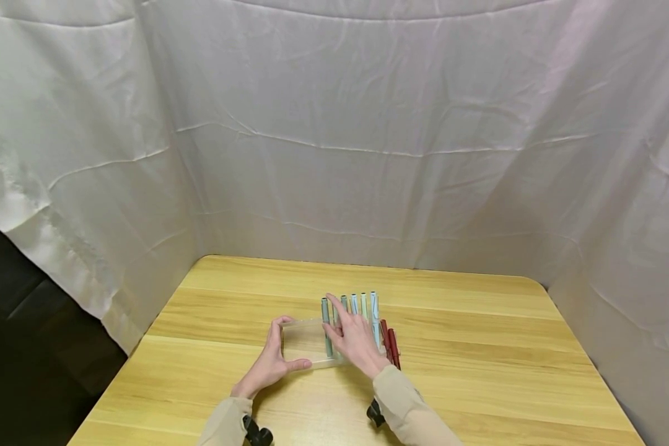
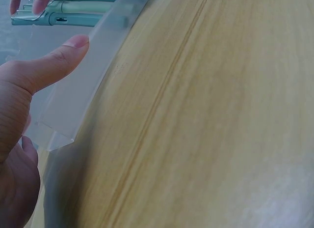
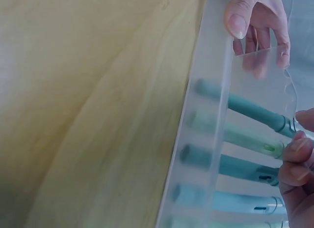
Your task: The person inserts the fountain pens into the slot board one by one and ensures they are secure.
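Observation:
A clear plastic tray (image 1: 295,341) lies on the table, and my left hand (image 1: 273,358) grips its left end, thumb on the near wall and fingers round the far side. Several capped pens (image 3: 248,168) in teal, pale green and light blue lie side by side in it. Over them reaches my right hand (image 1: 357,341); its thumb and a finger pinch the leftmost teal pen (image 3: 257,111) near its clip end. The fingertips (image 2: 39,6) also show at the top of the left wrist view. Part of the pen row is hidden beneath the right hand.
Two dark red pens (image 1: 393,348) lie by the tray's right end. The wooden table (image 1: 479,371) extends to both sides. White curtains (image 1: 368,186) hang behind and around it, and a black camera mount (image 1: 256,430) sits on the left wrist.

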Motion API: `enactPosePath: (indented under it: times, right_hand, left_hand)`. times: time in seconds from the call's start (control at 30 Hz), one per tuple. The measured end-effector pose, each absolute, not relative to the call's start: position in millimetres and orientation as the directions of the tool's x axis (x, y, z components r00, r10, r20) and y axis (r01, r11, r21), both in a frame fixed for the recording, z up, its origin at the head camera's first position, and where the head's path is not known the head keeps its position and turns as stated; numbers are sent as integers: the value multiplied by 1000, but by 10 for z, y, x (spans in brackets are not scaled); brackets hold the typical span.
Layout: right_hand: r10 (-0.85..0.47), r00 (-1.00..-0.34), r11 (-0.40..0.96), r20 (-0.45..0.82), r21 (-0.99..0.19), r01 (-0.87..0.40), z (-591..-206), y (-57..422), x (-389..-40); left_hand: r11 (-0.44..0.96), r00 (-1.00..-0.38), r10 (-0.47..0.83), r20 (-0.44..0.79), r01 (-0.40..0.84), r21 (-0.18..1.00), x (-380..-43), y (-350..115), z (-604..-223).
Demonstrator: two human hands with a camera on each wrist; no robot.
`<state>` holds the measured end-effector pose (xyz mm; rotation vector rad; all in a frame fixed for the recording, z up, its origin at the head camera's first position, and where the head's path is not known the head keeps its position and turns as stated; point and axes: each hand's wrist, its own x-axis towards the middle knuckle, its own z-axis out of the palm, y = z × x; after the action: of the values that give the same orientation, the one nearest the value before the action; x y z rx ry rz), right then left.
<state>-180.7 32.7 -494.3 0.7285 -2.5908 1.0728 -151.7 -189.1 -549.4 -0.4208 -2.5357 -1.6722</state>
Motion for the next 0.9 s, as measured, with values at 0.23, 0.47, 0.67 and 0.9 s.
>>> enactPosePath:
  times: [0.23,0.47,0.67,0.9]
  right_hand:
    - [-305,-838,516,452,-662,-544,-4944,549,-1719]
    - [-240,-844,485,479,-694,-532,-5028,969,-1708]
    - [-132,-908,459,398,-787,-412,-5141,1425,-1741]
    - [-56,-988,383,146,-911,-156,-5263,1825,-1797]
  left_hand:
    - [368,-965,185,183,241,898,-1511,-1889,-5483]
    - [363,-971,184,153,212,907,-1507,-1888,-5472]
    - [360,-970,186,153,213,909,-1516,-1888,-5482]
    - [360,-968,191,164,224,906,-1511,-1893,-5477]
